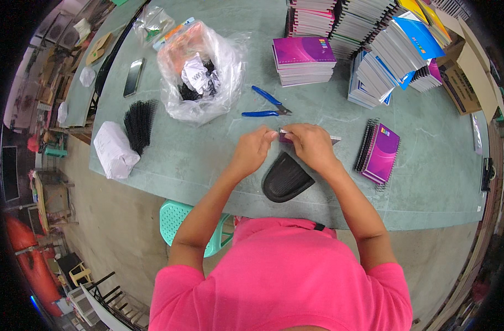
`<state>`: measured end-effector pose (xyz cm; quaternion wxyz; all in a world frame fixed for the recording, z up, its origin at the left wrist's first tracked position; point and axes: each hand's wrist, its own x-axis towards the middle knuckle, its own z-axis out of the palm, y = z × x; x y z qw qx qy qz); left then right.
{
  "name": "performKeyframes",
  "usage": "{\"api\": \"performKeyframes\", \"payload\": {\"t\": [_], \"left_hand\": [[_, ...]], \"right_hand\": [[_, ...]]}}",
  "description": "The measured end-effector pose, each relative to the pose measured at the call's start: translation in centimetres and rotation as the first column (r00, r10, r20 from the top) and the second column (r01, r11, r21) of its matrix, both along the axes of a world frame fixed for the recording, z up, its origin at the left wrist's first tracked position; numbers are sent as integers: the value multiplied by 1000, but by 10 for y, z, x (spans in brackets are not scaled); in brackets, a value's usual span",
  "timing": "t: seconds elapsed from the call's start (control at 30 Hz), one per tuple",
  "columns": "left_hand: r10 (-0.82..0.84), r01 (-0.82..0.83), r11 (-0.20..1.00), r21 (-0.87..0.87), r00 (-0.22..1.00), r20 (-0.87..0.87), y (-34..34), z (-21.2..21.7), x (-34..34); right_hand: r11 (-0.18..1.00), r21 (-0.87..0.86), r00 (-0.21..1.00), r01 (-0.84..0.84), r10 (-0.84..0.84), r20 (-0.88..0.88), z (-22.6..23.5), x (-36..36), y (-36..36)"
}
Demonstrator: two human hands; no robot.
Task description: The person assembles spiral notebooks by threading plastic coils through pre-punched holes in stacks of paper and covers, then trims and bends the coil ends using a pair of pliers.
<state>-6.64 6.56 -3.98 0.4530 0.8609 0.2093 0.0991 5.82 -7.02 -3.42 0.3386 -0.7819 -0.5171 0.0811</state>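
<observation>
Green desk, notebook stacks at its far side | small purple notebook between left hand and right hand, mostly hidden, long axis roughly left-right | right hand pinches it | left hand at its left end, fingertips pressed together, on what I cannot tell | blue-handled cutters just beyond

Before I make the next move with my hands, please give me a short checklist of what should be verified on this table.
1. Purple booklet held in right hand: ok.
2. Left hand gripping something: cannot tell, detail too small.
3. Blue-handled cutters apart from both hands: ok.
4. Cutters closed: not ok, handles spread.
5. Black coils on the table, beside the white bundle: ok.
6. Purple spiral notebooks right of both hands: ok.
</observation>
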Motion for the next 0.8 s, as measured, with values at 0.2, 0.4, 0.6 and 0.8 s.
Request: {"api": "performKeyframes", "payload": {"t": [0.2, 0.4, 0.6, 0.8], "left_hand": [[-62, 48, 990, 130, 993, 103, 10, 3, 3], [-116, 92, 974, 208, 987, 110, 17, 12, -1], [-127, 135, 978, 159, 990, -58, 29, 13, -8], [-140, 143, 990, 12, 980, -143, 29, 27, -1]], "right_hand": [[1000, 14, 999, 13, -13, 52, 2, -3, 3], [1000, -8, 990, 4, -3, 141, -8, -8, 13], [999, 41, 991, 26, -20, -135, 12, -9, 13], [966, 245, 987, 87, -50, -152, 1, -12, 16]]}}
